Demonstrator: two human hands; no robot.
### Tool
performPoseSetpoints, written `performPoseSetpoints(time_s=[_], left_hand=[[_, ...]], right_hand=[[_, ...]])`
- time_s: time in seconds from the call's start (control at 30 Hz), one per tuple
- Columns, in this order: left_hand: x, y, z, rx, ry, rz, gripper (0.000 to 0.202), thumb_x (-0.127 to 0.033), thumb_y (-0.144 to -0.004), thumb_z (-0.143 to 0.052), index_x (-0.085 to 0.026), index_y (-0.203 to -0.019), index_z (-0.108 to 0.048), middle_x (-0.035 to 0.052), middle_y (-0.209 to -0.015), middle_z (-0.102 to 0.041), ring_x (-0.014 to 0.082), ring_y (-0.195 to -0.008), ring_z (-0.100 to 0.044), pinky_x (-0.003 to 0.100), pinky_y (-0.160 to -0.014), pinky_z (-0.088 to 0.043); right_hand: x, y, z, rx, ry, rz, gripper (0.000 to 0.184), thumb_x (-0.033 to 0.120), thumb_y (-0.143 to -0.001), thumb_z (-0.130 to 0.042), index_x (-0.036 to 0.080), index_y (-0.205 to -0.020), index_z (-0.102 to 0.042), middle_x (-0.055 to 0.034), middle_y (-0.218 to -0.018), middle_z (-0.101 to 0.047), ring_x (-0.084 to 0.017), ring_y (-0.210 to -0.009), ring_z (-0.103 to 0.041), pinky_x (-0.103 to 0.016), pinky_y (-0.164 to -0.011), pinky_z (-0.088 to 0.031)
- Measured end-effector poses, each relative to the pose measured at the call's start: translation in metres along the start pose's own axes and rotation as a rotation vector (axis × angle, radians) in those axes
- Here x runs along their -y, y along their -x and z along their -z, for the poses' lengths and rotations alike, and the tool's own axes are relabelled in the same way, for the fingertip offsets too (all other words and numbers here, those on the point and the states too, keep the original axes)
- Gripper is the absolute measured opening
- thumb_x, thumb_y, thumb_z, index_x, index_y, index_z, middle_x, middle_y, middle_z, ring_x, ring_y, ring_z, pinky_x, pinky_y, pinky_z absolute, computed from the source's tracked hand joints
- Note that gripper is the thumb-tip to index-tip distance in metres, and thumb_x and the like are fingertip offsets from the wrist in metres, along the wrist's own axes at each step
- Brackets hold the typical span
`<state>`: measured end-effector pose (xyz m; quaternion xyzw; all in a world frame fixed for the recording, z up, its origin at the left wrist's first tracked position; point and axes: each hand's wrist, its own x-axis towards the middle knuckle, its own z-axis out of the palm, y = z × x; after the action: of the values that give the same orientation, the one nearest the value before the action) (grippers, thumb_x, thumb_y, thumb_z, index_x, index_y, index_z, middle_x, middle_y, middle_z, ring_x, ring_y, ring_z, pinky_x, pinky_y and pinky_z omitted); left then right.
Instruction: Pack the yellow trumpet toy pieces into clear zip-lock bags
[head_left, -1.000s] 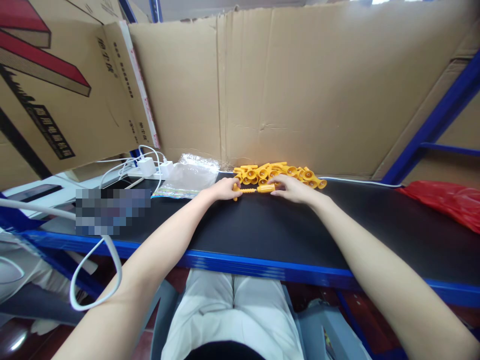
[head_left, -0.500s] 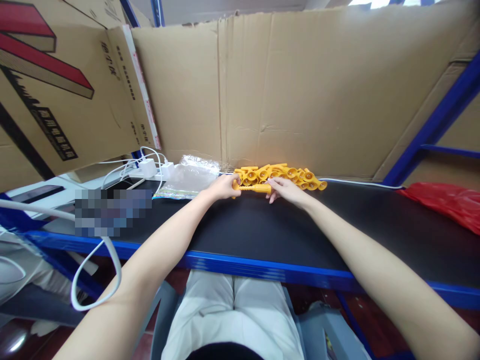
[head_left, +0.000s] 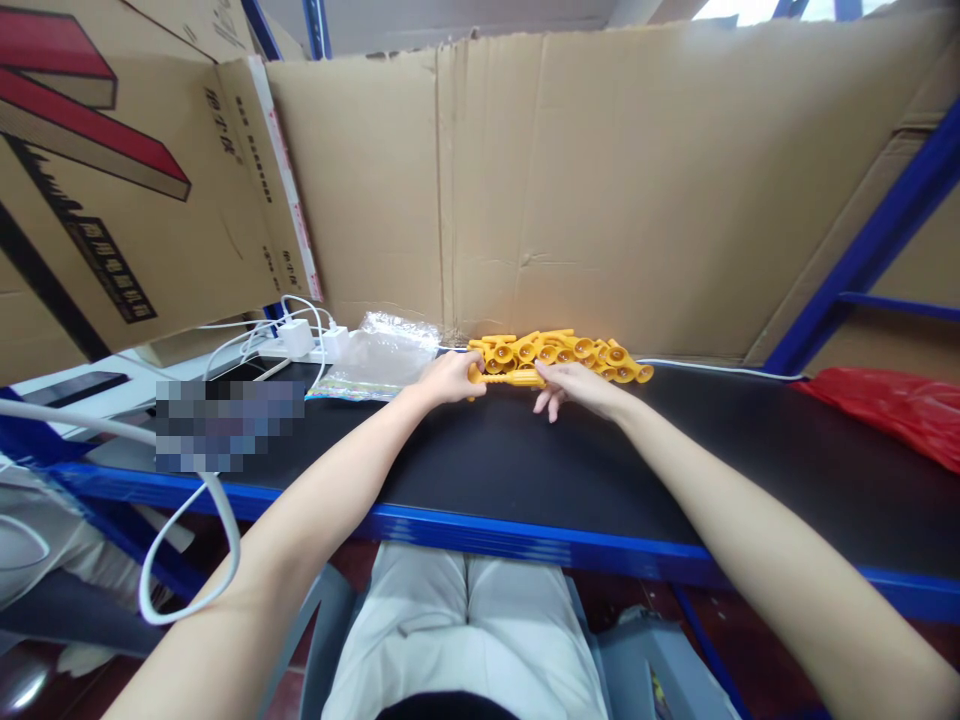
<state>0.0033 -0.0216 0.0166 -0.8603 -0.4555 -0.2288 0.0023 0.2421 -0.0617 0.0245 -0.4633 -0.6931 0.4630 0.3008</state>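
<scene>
A yellow plastic piece [head_left: 510, 378] is held flat just above the black table top [head_left: 525, 470], right in front of the pile of yellow parts [head_left: 570, 352]; its left end is wrapped by the left hand [head_left: 450, 378], fingers curled shut around it; its right end is pinched by thumb and forefinger of the right hand [head_left: 577, 385], the other fingers splayed down toward the surface.

Room-wise: plenty of bare black surface is left between the hands and the blue front edge [head_left: 487, 532]; the back is closed off by a cardboard wall [head_left: 600, 180], with the pile pushed right against it; the left is crowded by a clear plastic bag [head_left: 379, 352], a white charger [head_left: 296, 335] and a white cable [head_left: 217, 560] looping off the edge; a red bag [head_left: 892, 405] is parked well off to the right.

Writing: black characters and red-and-black graphics are printed on the cardboard box [head_left: 112, 200] at the left; too small to be read.
</scene>
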Motion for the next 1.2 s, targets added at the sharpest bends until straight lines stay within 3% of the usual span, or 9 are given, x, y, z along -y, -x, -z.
performPoseSetpoints(time_s=[0.2,0.33,0.47,0.6,0.8,1.2], left_hand=[[0.001,0.000,-0.002,-0.005,-0.001,0.007,0.028,-0.034,-0.064,-0.060,-0.022,-0.089,-0.059,0.0006,-0.074,-0.062,0.0150,-0.064,-0.055,0.023,-0.054,-0.034],[0.002,-0.001,-0.003,0.000,0.009,0.021,0.027,-0.034,-0.064,-0.059,-0.022,-0.088,-0.059,0.0004,-0.074,-0.062,0.0148,-0.063,-0.055,0.023,-0.054,-0.034],[0.003,-0.001,-0.003,0.007,0.014,0.043,0.027,-0.033,-0.065,-0.059,-0.021,-0.088,-0.058,0.0005,-0.074,-0.062,0.0146,-0.064,-0.055,0.024,-0.056,-0.036],[0.004,-0.002,-0.003,-0.005,0.012,0.039,0.028,-0.035,-0.066,-0.059,-0.021,-0.091,-0.058,0.0004,-0.073,-0.062,0.0149,-0.064,-0.055,0.024,-0.058,-0.038],[0.004,-0.002,-0.003,-0.013,0.007,0.038,0.029,-0.034,-0.067,-0.059,-0.022,-0.093,-0.057,0.0008,-0.074,-0.062,0.0151,-0.064,-0.055,0.024,-0.058,-0.038],[0.002,0.001,0.002,0.014,-0.004,0.002,0.045,-0.057,-0.069,-0.058,-0.021,-0.096,-0.056,0.0009,-0.071,-0.059,0.0168,-0.065,-0.055,0.025,-0.059,-0.037]], right_hand=[[-0.001,-0.004,-0.005,-0.093,0.060,-0.071,0.067,0.071,-0.079,-0.032,0.010,-0.067,-0.057,-0.0109,-0.049,-0.061,-0.009,-0.030,-0.047,-0.020,-0.030,-0.032],[-0.001,-0.004,-0.003,-0.088,0.077,-0.081,0.067,0.071,-0.080,-0.030,0.010,-0.074,-0.058,-0.0108,-0.056,-0.064,-0.009,-0.033,-0.049,-0.019,-0.031,-0.033],[0.000,-0.001,0.002,-0.068,0.097,-0.023,0.048,0.056,-0.079,-0.053,0.013,-0.099,-0.056,-0.0115,-0.086,-0.068,-0.011,-0.052,-0.061,-0.020,-0.045,-0.047],[-0.003,-0.002,0.004,-0.089,0.129,0.073,0.058,0.032,-0.074,-0.067,0.019,-0.124,-0.041,-0.0088,-0.105,-0.062,-0.012,-0.066,-0.065,-0.027,-0.065,-0.054],[-0.009,-0.008,0.006,-0.123,0.200,0.196,0.040,0.029,-0.078,-0.061,0.020,-0.112,-0.043,-0.0030,-0.089,-0.063,-0.013,-0.063,-0.064,-0.036,-0.078,-0.053],[-0.006,-0.003,0.006,-0.130,0.292,0.194,0.041,0.034,-0.076,-0.062,0.016,-0.109,-0.047,-0.0037,-0.080,-0.066,-0.017,-0.069,-0.065,-0.037,-0.083,-0.048]])
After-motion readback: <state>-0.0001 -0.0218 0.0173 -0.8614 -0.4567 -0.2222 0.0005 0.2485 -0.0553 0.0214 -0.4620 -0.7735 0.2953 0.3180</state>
